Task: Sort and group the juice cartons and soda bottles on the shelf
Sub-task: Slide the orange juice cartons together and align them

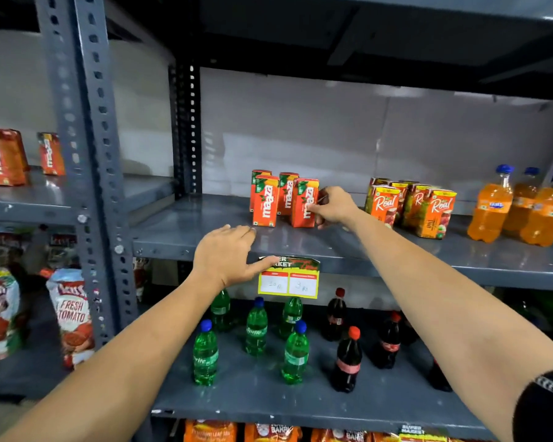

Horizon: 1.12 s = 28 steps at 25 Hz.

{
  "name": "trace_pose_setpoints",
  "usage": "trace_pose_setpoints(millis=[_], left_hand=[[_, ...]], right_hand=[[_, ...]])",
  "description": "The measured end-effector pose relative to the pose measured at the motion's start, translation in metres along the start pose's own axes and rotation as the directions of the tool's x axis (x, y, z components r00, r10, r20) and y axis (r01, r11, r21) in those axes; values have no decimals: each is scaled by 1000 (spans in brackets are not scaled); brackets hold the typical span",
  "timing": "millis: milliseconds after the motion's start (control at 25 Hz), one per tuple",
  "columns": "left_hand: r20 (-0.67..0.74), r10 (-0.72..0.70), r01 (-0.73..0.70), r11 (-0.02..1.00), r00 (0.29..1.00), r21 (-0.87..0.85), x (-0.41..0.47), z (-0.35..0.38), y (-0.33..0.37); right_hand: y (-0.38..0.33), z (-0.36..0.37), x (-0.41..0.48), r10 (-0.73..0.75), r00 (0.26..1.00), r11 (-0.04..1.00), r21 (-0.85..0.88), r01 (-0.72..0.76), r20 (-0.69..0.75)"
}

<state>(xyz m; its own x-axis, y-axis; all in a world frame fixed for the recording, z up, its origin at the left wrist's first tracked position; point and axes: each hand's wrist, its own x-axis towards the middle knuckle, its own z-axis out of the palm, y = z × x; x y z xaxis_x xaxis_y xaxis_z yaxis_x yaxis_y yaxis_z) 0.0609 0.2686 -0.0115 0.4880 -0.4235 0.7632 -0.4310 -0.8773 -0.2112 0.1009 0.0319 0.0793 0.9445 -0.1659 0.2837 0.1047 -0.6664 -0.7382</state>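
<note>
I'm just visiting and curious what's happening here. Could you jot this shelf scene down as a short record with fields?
setting: grey metal shop shelf
middle shelf: Maaza cartons, Real cartons, orange soda bottles
lower shelf: green bottles, cola bottles
right hand: touching the right-most Maaza carton
left hand: open, empty, at the shelf edge
price tag: hangs from the shelf edge
</note>
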Motion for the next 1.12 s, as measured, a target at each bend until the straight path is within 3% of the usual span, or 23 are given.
trace_pose_setpoints(millis=[120, 240, 360, 400, 480, 560, 800, 1120], left_hand=[[-10, -12, 11, 999, 1000, -42, 0, -6, 3], [35, -192, 192, 913, 981, -360, 8, -14, 0], [198, -436, 422, 511, 878, -749, 38, -22, -13], [246, -487, 458, 383, 838, -802, 49, -19, -22], [303, -536, 485, 236, 788, -842, 67, -7, -39], [358, -495, 503, 194, 791, -842, 79, 11, -49], [380, -320, 465, 251, 868, -849, 100, 30, -50], [370, -335, 456, 227, 866, -860, 100, 31, -60]], right_hand=[[-6, 18, 0, -39, 995, 997, 62, 45, -88], [-2, 27, 5, -93, 963, 952, 260, 160, -252], [5, 28, 17, -46, 972, 872, 465, 152, -231], [6, 28, 19, -32, 980, 849, 512, 129, -194], [6, 27, 19, -29, 993, 813, 574, 91, -117], [7, 28, 22, -39, 997, 816, 573, 70, -66], [11, 28, 25, -85, 996, 826, 559, 76, -9], [8, 28, 19, -139, 990, 829, 549, 101, 27]])
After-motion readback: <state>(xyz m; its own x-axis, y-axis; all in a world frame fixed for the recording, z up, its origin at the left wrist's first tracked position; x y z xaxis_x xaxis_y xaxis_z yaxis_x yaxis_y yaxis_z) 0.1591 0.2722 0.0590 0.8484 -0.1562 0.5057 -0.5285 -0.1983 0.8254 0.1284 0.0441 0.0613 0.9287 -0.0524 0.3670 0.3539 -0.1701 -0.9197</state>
